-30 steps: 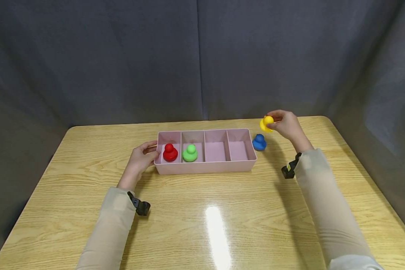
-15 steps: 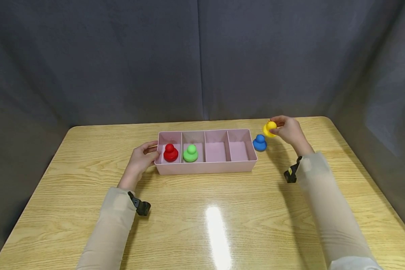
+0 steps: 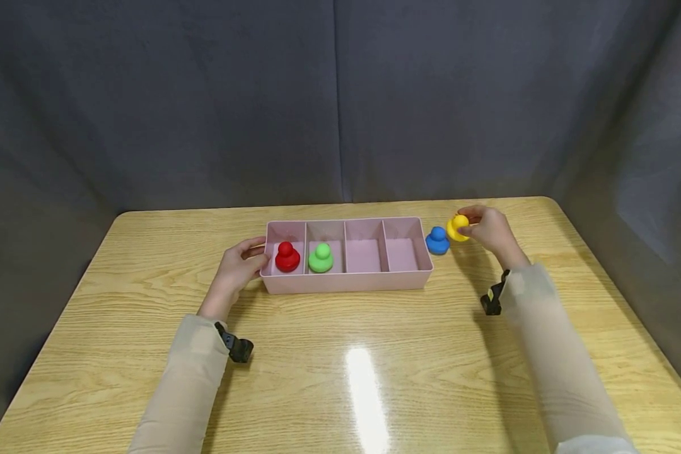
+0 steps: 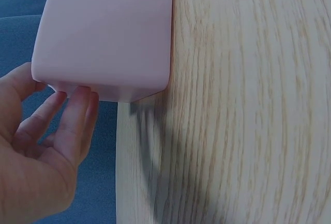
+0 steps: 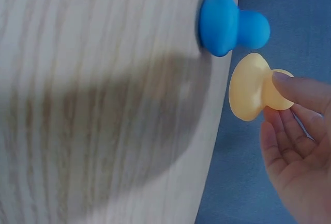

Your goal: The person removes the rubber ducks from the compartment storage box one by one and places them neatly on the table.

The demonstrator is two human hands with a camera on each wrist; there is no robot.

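Right hand (image 3: 490,230) pinches the yellow piece (image 3: 457,227) by its knob, thumb and fingers curled round it. The right wrist view shows a fingertip (image 5: 289,85) on the knob and the piece's base clear of the table (image 3: 374,378), so it's held just above the surface. Blue piece (image 3: 437,240) stands on the table just left of the held yellow one, close to it but apart in the wrist view. It sits between the right hand and the pink tray (image 3: 346,284), just off the tray's right end.

Left hand (image 3: 235,271) rests against the tray's left end wall, fingers loosely bent with the tips touching it, not wrapped round anything. The left wrist view shows fingertips (image 4: 77,100) at the wall's lower edge.

From the left hand outward: red piece (image 3: 287,256) in the nearest compartment, green piece (image 3: 320,258) in the next one. Both stand upright.
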